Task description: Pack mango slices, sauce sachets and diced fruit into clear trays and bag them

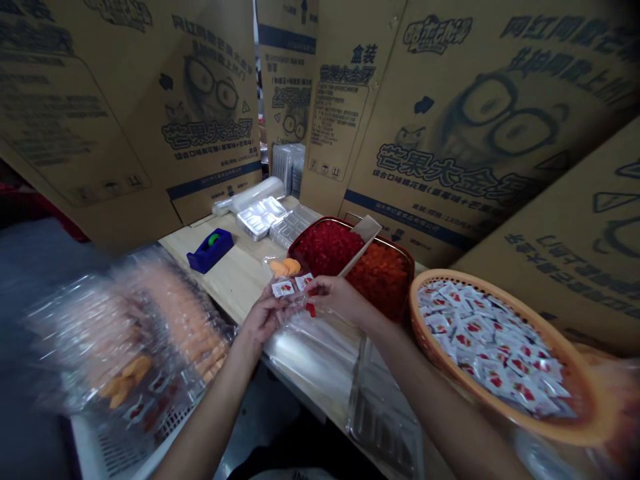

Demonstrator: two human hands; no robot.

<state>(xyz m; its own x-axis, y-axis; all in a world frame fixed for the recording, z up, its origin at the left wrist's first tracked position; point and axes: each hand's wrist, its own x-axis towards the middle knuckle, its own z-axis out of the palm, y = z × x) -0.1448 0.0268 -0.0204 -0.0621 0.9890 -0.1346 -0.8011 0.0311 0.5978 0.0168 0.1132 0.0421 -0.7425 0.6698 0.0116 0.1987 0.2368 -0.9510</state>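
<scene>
My left hand (264, 319) is closed on the near left edge of a clear plastic tray (293, 303) above the table. At the tray's far end lie round orange pieces (285, 267), and two small white sachets with red print (283, 288) sit nearer. My right hand (340, 300) is over the tray's right side, its fingers pinched at a small red piece (311, 310). Beyond my right hand stands a dark red tub (411, 267) with red pieces on one side and orange-red on the other, parted by a whitish board (369, 230).
An orange basket (593, 427) of white sachets stands at right. A blue tape dispenser (211, 251) and stacked clear trays (261, 217) lie farther back. At left, bagged orange pieces (185, 313) rest over a white crate (120, 460). Tall cardboard boxes (345, 133) wall the back.
</scene>
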